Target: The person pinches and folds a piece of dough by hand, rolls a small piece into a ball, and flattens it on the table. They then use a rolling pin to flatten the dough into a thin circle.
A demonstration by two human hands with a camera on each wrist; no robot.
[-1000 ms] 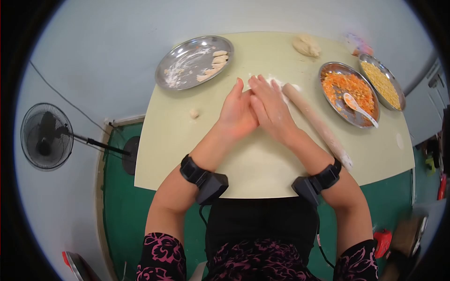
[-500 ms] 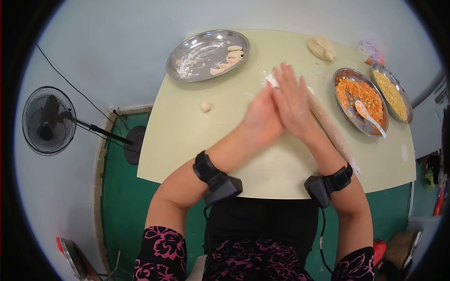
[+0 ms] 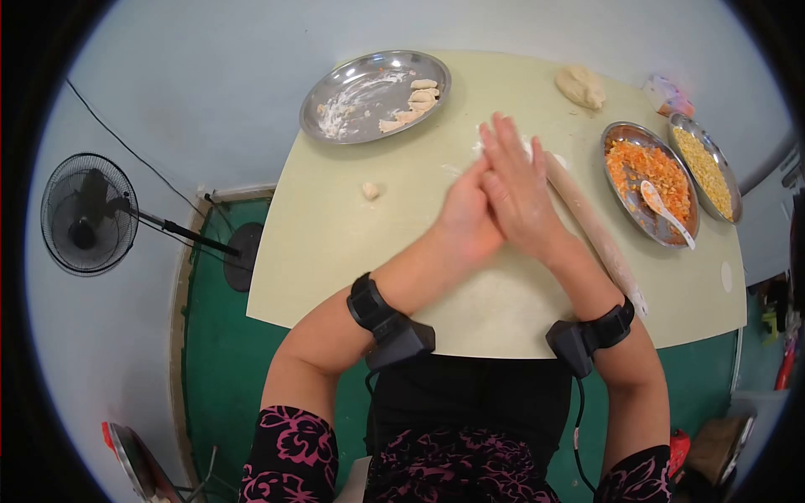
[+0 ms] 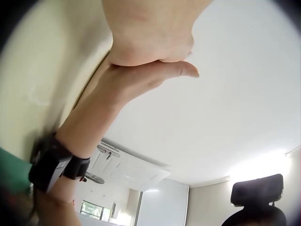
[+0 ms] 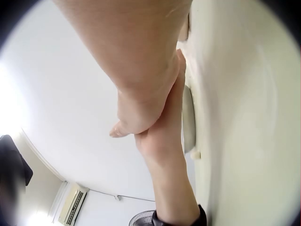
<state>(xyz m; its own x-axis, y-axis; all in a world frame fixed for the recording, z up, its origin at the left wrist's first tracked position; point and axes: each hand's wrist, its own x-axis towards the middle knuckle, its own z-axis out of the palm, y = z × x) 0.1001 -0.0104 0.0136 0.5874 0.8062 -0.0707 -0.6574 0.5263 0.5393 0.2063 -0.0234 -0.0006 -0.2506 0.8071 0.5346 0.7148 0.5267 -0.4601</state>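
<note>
Two palms together, left hand (image 3: 471, 211) against right hand (image 3: 527, 205), right fingers straight; anything between, cannot tell. Light, even pressure suits. Dough ball (image 3: 371, 191) left of both; rolling pin (image 3: 589, 225) beside right.

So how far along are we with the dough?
Done, it seems: a few shaped dough pieces on the metal tray. In hand: the left hand and right hand are pressed together; anything between them is hidden. Remaining, probably: the small dough ball, the big dough lump and the orange filling.
</note>
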